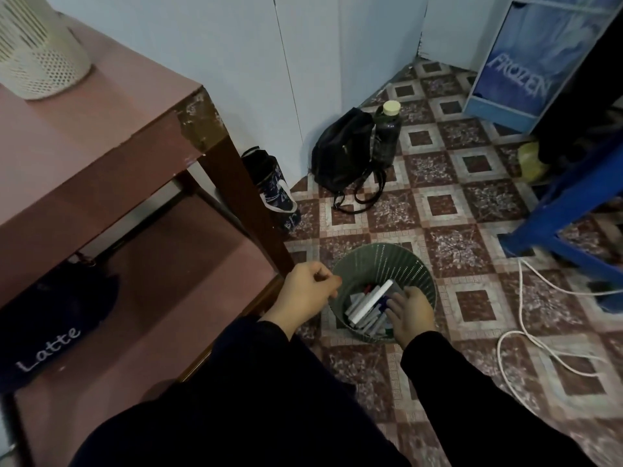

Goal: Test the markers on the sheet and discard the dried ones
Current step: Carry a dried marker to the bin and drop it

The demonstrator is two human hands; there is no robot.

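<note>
Green slatted plastic: wastebasket (381, 254), round, standing on the patterned tile floor (472, 305) just beside the corner leg of the brown bench (101, 146).

Contents: markers (369, 303), a loose heap of pale grey and white barrels lying slantwise in the bottom. Red and dark blue or purple caps are seen on a few; one long white barrel lies on top. Whether every cap is on cannot be told.

Right hand (409, 311): held over the near side of the basket, fingers straight and a little spread, tips reaching down among the markers. No marker is seen gripped in it; contact with the heap appears likely but is not certain.

Left hand (310, 288): held beside the basket's left rim, fingers curled into the palm, thumb laid against the forefinger. Nothing is seen held in it.

Step judged in hand: the discard, at or just after the drop of a dried marker. The test sheet is not in view, so the number left to test cannot be judged.

Next move judged to be called for: the right hand is to be lifted clear of the basket without dragging any marker out, and attention returned to the bench top for a further marker.

Also noted: cream perforated holder (43, 62) on the bench; black backpack (344, 156) and dark capped bottle (387, 133) against the wall; white cord (526, 332) on the floor.
</note>
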